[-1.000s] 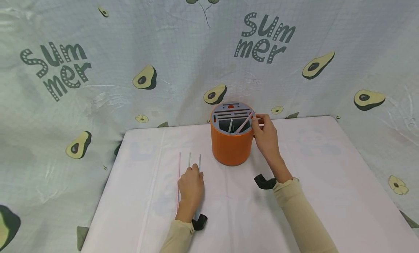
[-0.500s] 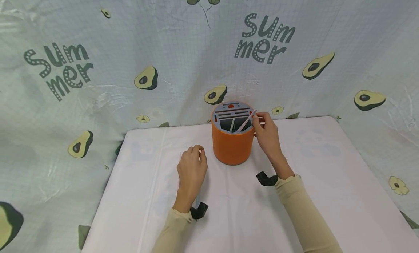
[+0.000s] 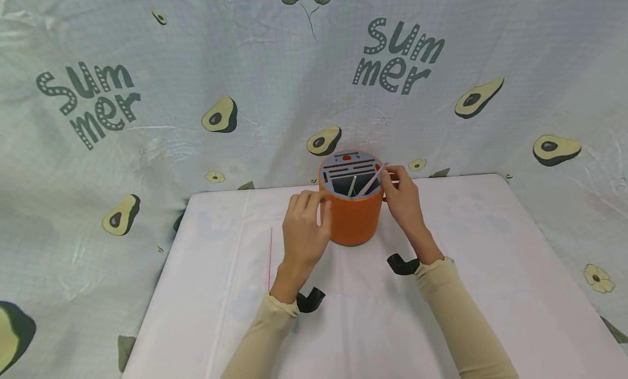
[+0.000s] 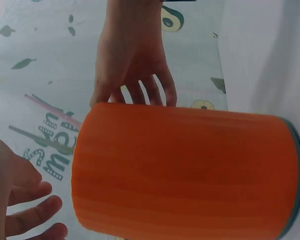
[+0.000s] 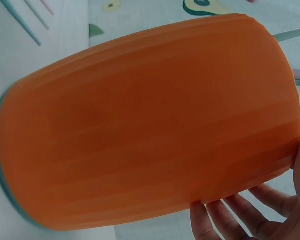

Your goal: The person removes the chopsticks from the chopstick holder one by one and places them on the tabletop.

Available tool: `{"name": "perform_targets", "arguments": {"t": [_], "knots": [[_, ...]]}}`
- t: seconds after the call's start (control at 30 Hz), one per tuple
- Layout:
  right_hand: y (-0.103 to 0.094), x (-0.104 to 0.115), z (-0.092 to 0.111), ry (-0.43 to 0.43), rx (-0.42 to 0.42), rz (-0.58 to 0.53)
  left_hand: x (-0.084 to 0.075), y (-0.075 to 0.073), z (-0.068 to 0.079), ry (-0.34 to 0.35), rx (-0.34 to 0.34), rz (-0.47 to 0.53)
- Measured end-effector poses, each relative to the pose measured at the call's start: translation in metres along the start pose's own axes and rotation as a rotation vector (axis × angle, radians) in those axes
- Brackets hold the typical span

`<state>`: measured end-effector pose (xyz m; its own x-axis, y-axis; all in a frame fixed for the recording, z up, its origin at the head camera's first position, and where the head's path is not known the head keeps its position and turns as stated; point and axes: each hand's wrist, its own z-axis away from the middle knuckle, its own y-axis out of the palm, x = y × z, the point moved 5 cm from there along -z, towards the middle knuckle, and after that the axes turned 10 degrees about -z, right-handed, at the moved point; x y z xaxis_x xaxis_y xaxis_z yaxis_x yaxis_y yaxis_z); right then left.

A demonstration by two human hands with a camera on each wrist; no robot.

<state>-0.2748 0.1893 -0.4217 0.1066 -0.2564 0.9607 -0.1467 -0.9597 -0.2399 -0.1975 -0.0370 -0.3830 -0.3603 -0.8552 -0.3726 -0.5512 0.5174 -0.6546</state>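
An orange cylindrical holder (image 3: pixel 355 221) with a grey slotted top stands upright on the table. A pink stick (image 3: pixel 372 181) and a pale green stick (image 3: pixel 352 186) lean out of its open compartment. My right hand (image 3: pixel 404 199) grips the holder's right side, thumb at the rim and fingers along the wall. Beside the left rim is my left hand (image 3: pixel 305 232), its fingers loosely bent; in the left wrist view this hand (image 4: pixel 15 195) holds nothing and is apart from the wall. A thin pink stick (image 3: pixel 270 259) lies on the table, left of my left forearm.
In the right wrist view a blue stick (image 5: pixel 22 22) and a grey stick (image 5: pixel 36 14) lie near the pink one; my left arm mostly covers them in the head view. A white cloth covers the table (image 3: pixel 471 292). An avocado-print curtain (image 3: pixel 275 68) hangs behind it.
My left hand has risen from the sticks on the table and moved forward and right to the holder's left rim. The right hand keeps its grip on the holder.
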Motion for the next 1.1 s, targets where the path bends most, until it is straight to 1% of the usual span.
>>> {"name": "perform_targets", "arguments": {"t": [0.07, 0.2, 0.37, 0.43, 0.6, 0.8, 0.97, 1.1], "knots": [[-0.001, -0.001, -0.001, 0.0, 0.007, 0.0, -0.006, 0.002, -0.004, 0.039, -0.008, 0.021], [-0.002, -0.001, -0.002, -0.002, 0.015, -0.001, -0.014, 0.009, -0.01, 0.096, 0.012, 0.041], [-0.002, -0.003, -0.003, -0.001, 0.017, -0.001, -0.021, 0.017, -0.016, 0.154, 0.035, 0.003], [-0.002, -0.003, -0.003, -0.003, 0.018, 0.0, -0.022, 0.019, -0.017, 0.161, 0.043, -0.015], [-0.001, -0.003, -0.002, -0.009, 0.014, 0.003, -0.022, 0.023, -0.019, 0.149, 0.063, -0.045], [0.0, -0.002, -0.002, -0.021, -0.001, 0.003, -0.021, 0.026, -0.022, 0.147, 0.057, -0.059], [0.0, -0.001, -0.002, -0.033, -0.001, 0.013, -0.02, 0.024, -0.027, 0.152, 0.042, -0.037], [-0.001, -0.001, -0.002, -0.038, -0.001, 0.025, -0.022, 0.017, -0.031, 0.158, 0.0, 0.013]]}}
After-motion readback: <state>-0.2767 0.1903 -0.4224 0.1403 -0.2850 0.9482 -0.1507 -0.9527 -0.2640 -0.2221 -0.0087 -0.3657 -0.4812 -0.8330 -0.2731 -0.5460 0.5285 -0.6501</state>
